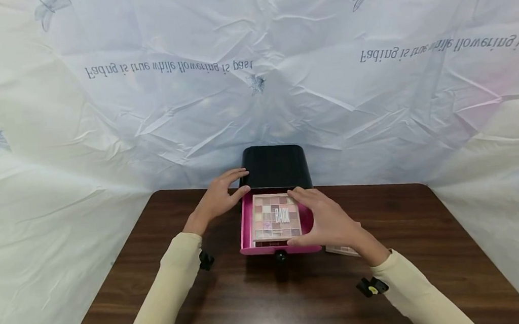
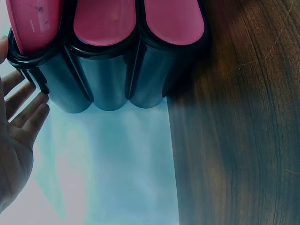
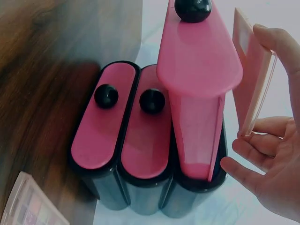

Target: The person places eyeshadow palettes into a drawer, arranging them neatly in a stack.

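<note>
Beneath both sets of fingers is the dark wood-grain table (image 1: pixel 234 306). Between your hands stands the black three-drawer organizer (image 1: pixel 274 166); its pink top drawer (image 1: pixel 246 224) is pulled out toward you, long axis front to back. Your left hand (image 1: pixel 220 195) grasps nothing: its fingers extend at the organizer's left side. Your right hand (image 1: pixel 325 218) grasps the eyeshadow palette (image 1: pixel 266 227) by opposite edges, thumb on the near edge, fingers on the far edge. The palette lies left of the right fingers, in contact with them and raised over the drawer; the right hand is nearer. Treat its height and alignment over the opening as the controlling relation. It appears nearly square, without an evident long axis; its "BACK" lettering faces up and reads upright from your side. A second palette (image 1: pixel 341 250) lies below the right wrist. The round black knob (image 1: pixel 280 255) sits left of the right thumb, toward you.
</note>
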A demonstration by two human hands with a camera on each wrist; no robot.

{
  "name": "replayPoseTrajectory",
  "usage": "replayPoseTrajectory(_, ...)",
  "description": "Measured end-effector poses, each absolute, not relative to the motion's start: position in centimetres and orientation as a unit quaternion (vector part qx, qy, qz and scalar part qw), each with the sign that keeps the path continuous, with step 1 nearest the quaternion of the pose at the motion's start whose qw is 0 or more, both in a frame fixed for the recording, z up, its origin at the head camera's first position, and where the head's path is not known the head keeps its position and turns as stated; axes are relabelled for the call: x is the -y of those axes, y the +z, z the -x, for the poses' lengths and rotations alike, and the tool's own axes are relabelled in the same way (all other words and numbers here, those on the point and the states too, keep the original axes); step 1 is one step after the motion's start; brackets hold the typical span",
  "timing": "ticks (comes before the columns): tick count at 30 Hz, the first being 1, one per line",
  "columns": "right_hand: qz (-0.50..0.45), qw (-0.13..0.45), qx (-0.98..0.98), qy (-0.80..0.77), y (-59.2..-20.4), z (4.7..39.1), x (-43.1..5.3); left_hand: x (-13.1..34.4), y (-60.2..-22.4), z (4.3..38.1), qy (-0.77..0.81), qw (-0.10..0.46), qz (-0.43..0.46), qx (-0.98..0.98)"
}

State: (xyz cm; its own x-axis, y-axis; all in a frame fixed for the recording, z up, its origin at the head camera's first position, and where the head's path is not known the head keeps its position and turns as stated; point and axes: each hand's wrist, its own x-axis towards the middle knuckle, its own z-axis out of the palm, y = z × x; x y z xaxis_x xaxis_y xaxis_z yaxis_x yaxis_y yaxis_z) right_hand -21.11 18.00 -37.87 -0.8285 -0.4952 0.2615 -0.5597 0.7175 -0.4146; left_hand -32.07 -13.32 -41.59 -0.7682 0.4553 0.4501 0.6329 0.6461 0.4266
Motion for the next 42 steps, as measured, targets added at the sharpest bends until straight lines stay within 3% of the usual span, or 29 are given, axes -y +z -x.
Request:
replayPoseTrajectory(21,-0.326,0.056,0.919,0.216,-37.8,22.2,-16.6,13.3,-41.2,32.0,-0.297,0.152,0.308,0.891)
replayPoseTrajectory(42,-0.304,0.037,0.925,0.223,-38.2,21.9,-17.0,13.4,-41.5,32.1,-0.293,0.150,0.310,0.892)
